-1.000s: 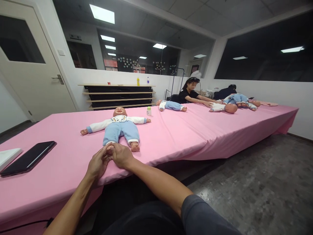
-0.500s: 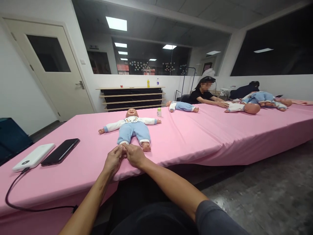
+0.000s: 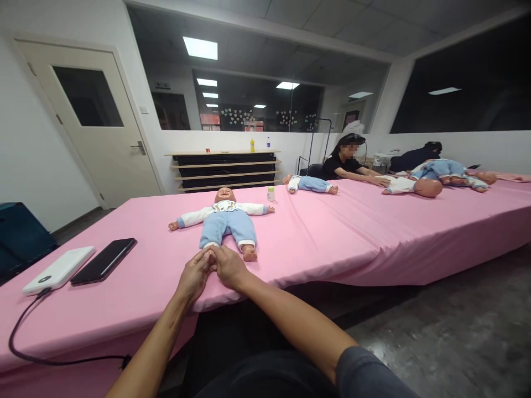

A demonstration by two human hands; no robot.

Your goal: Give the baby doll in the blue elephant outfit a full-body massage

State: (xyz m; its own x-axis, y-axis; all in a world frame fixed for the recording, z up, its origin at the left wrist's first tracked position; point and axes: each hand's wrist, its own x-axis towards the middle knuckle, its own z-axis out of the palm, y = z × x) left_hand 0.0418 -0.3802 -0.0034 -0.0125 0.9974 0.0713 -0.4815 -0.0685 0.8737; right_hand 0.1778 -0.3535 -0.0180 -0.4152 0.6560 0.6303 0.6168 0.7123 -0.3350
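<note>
A baby doll [image 3: 226, 221] in a white top and light blue trousers lies on its back, arms spread, its feet toward me. My left hand [image 3: 196, 275] and my right hand [image 3: 229, 266] are closed side by side around the doll's foot on the left, which they mostly hide. The doll's other foot [image 3: 249, 253] lies bare on the cloth, just beyond my right hand. Past the doll's arm stands a small bottle [image 3: 271, 194] with a green cap.
A pink cloth [image 3: 315, 249] covers the long table. On the left lie a white power bank [image 3: 60, 270] with a black cable and a dark phone [image 3: 103, 261]. Another doll [image 3: 313, 184] lies farther back. At the right, a person [image 3: 348, 160] reaches toward a doll [image 3: 415, 187].
The view has tilted up slightly, so everything sits a little lower. Both hands stay at the doll's foot with hardly any visible movement.
</note>
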